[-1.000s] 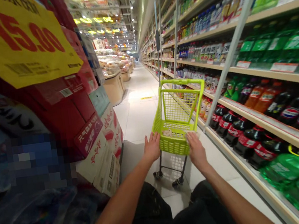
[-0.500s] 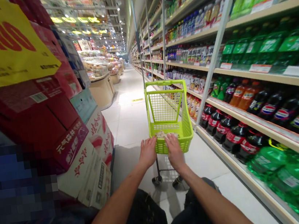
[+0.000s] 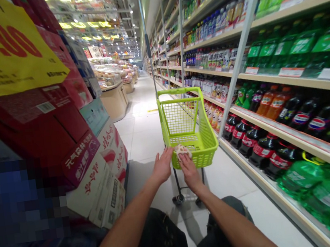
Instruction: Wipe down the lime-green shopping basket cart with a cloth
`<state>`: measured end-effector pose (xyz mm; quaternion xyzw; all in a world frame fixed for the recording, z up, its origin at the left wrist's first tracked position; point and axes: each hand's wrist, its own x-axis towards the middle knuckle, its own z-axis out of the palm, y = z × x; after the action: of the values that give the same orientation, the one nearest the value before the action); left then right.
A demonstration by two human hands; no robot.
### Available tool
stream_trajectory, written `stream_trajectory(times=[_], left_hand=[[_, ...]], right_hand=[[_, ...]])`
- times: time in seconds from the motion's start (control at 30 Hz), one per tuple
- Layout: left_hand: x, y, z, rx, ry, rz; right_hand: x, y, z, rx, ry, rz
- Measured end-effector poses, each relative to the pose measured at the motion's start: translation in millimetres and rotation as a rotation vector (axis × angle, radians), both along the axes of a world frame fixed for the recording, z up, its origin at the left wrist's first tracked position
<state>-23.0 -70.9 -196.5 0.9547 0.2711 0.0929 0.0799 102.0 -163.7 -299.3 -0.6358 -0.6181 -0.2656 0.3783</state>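
Note:
A lime-green shopping cart point(image 3: 206, 156) with a mesh basket stands in front of me on thin dark legs with small wheels. A pale, patterned cloth point(image 3: 182, 150) is bunched over the near rim of its basket. My right hand point(image 3: 190, 171) has its fingers on this cloth and presses it against the rim. At the basket's near left corner is my left hand point(image 3: 163, 166), fingers stretched out and thumb apart; its fingertips meet the corner, and no held object shows in it.
Shelves of bottled drinks point(image 3: 307, 117) line the right side, with large green bottles point(image 3: 325, 187) at the bottom. Stacked cartons point(image 3: 93, 177) and a yellow price sign point(image 3: 5, 47) crowd the left. The pale tiled aisle point(image 3: 141, 130) runs ahead past display counters point(image 3: 115, 99).
The cloth and my right hand have shifted left along the rim, bunching the cloth closer to the left corner. The cart has turned slightly. My left hand stays by the corner.

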Motion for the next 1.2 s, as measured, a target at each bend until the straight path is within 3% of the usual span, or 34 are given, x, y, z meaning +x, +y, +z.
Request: stream_trajectory(times=[0.07,0.13,0.33,0.53,0.7,0.9,1.07,1.13,1.2], left_hand=[[5.0,-4.1,1.2,0.052,0.04,-0.069],[10.0,-6.4,4.2,0.072,0.069,-0.069],[25.6,-11.8,15.5,0.09,0.027,0.015],[27.6,-18.4,8.4,0.1,0.102,-0.029],[29.7,-20.9,2.6,0.137,0.077,-0.02],[27.5,-21.0,0.4,0.128,0.076,-0.035],[24.3,-19.6,0.8,0.098,0.063,0.022],[23.5,-19.4,-0.8,0.094,0.057,0.029],[21.8,-18.5,-3.2,0.092,0.059,0.024]], right_hand=[[-1.2,-4.3,-15.3,-0.052,-0.062,0.043],[7.4,-14.9,-17.8,-0.072,-0.118,0.08],[33.7,-26.6,10.2,0.039,-0.045,0.008],[41.2,-40.5,-19.7,-0.076,-0.096,0.07],[56.8,-45.7,-3.2,0.032,-0.036,-0.019],[67.6,-52.1,-19.4,-0.056,-0.072,0.104],[69.7,-52.0,10.2,0.124,0.074,-0.07],[63.5,-45.9,7.3,0.169,0.133,-0.13],[54.1,-42.3,-11.2,0.135,0.166,-0.142]])
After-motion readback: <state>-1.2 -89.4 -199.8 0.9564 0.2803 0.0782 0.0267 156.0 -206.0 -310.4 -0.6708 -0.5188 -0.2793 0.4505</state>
